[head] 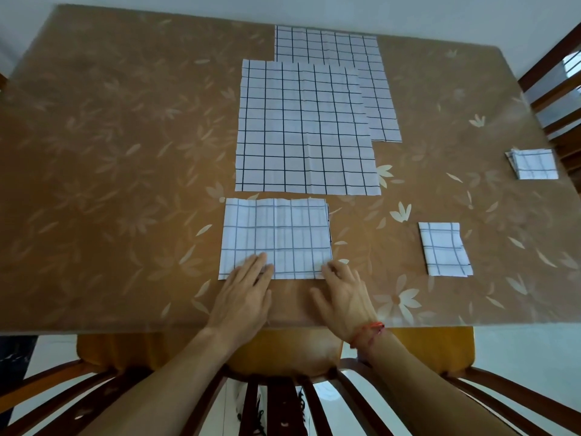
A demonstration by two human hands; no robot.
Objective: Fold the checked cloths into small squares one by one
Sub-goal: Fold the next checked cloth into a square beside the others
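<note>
Several white cloths with a dark grid lie on a brown, leaf-patterned table (pixel 125 152). Largest is the unfolded cloth (pixel 305 127), spread flat well beyond the fingertips with its long axis running away from the person. It overlaps a second unfolded cloth (pixel 374 73) farther off and slightly right. Directly under the fingertips lies the half-folded cloth (pixel 276 237), a doubled rectangle whose long axis runs left to right, its grid paler and its surface faintly creased. Right of the right fingers, well apart, sits a small folded square (pixel 445 250), and farther right and beyond it, near the table edge, a folded stack (pixel 533 165). The left hand (pixel 242 297) rests flat, fingers straight and together, on the half-folded cloth's near edge. The right hand (pixel 342 297) has bent fingers with tips on the near right corner and the thumb spread onto bare table; it wears a red thread bracelet (pixel 369 333) at the wrist.
</note>
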